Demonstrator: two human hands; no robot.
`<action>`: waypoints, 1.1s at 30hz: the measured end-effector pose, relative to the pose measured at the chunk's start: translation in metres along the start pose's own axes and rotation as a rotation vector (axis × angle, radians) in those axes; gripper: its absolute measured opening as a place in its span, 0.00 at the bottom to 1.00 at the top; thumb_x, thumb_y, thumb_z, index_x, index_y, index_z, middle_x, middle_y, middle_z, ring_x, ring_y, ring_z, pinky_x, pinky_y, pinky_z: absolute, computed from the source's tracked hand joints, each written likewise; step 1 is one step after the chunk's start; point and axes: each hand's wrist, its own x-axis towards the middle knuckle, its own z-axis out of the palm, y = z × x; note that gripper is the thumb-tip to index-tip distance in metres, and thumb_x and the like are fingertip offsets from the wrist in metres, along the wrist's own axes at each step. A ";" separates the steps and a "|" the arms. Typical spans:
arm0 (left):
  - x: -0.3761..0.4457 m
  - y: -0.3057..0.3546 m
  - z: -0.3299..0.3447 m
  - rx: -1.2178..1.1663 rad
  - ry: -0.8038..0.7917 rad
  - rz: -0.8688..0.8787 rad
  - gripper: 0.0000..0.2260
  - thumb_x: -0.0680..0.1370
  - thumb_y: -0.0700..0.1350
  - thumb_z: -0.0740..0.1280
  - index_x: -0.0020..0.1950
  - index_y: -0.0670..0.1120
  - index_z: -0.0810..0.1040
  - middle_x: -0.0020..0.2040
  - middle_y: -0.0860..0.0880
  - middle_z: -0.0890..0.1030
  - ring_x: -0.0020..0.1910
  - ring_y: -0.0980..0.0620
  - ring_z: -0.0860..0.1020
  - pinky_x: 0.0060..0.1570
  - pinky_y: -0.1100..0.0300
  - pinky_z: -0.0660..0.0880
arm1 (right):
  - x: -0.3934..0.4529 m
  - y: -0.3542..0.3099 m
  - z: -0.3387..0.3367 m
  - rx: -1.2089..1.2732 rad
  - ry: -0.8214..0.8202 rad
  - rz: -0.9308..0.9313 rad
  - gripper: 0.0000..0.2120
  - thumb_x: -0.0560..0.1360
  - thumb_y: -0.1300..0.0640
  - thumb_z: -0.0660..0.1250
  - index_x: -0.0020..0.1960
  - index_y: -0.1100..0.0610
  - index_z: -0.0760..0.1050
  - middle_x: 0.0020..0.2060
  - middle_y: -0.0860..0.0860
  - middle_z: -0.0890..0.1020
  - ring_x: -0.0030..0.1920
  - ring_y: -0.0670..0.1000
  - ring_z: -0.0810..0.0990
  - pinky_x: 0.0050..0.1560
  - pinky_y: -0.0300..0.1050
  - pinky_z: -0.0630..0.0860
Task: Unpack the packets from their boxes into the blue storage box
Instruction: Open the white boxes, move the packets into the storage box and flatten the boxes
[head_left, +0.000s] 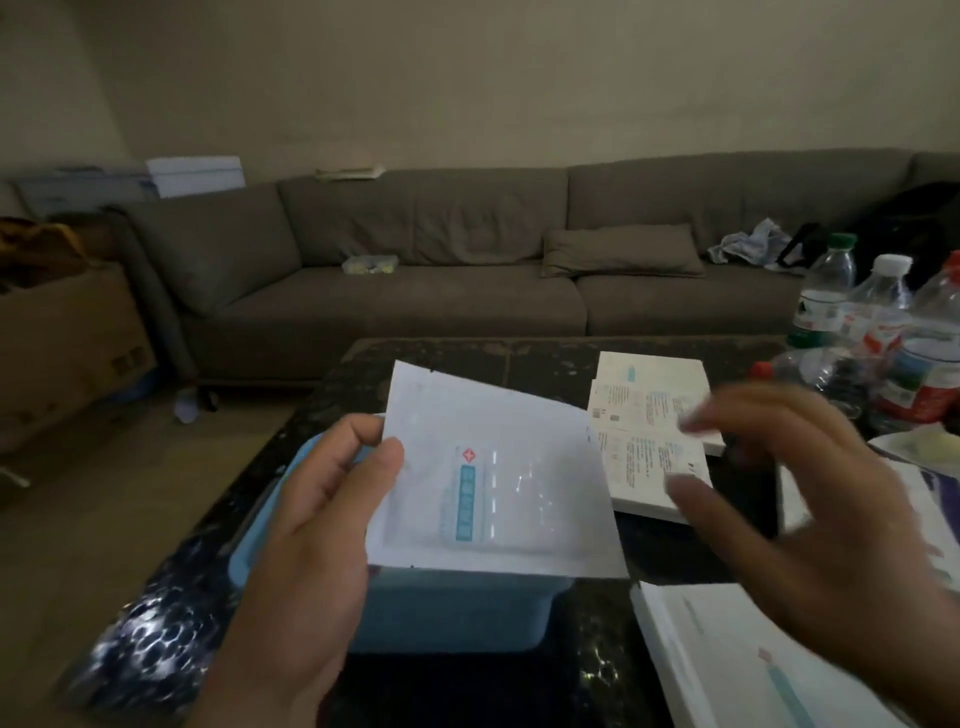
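Left hand: the left hand (317, 499), in the lower left-centre of the frame, is gripping a white packet (493, 483) by its left edge, thumb on the front and fingers curling behind.
Packet: it is hanging flat and slightly tilted in the centre of the frame, directly above the blue storage box (457, 608), and is not lying inside it.
Blue storage box: it is sitting on the dark table (587, 670) in the lower centre, its inside mostly hidden by the packet and the hand.
Right hand: the right hand (795, 499), at right of centre, is blurring with motion; its fingers are spreading open and holding nothing that I can make out.
Boxes: opened white boxes (649, 426) are lying right of centre behind the right hand, and another white box (737, 660) is sitting at lower right.
Bottles: plastic water bottles (883, 332) are crowding the right edge.
Risk, drop: the one-edge grip is looking light, so the packet could be sliding off and landing outside the box rim.
Risk, sweep: the fast-moving right hand could be knocking a bottle or nudging the boxes.
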 end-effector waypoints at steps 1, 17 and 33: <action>0.002 0.001 -0.002 -0.021 0.004 0.022 0.08 0.71 0.51 0.64 0.41 0.51 0.81 0.45 0.51 0.86 0.45 0.52 0.85 0.52 0.44 0.79 | 0.024 -0.005 0.007 -0.024 -0.040 -0.038 0.18 0.72 0.39 0.62 0.60 0.43 0.71 0.56 0.36 0.71 0.58 0.40 0.71 0.54 0.34 0.67; 0.034 -0.017 -0.088 0.174 0.204 -0.046 0.18 0.60 0.43 0.74 0.48 0.53 0.81 0.44 0.52 0.86 0.46 0.53 0.85 0.46 0.52 0.80 | 0.157 -0.015 0.125 0.511 -0.988 0.298 0.07 0.75 0.59 0.69 0.53 0.55 0.78 0.48 0.50 0.86 0.47 0.48 0.86 0.51 0.46 0.82; 0.040 -0.030 -0.089 0.237 0.473 0.021 0.04 0.78 0.45 0.66 0.47 0.51 0.80 0.39 0.55 0.84 0.38 0.57 0.83 0.39 0.62 0.79 | 0.095 -0.031 0.204 0.048 -1.117 0.082 0.18 0.72 0.50 0.72 0.60 0.47 0.75 0.49 0.45 0.78 0.49 0.47 0.76 0.51 0.42 0.73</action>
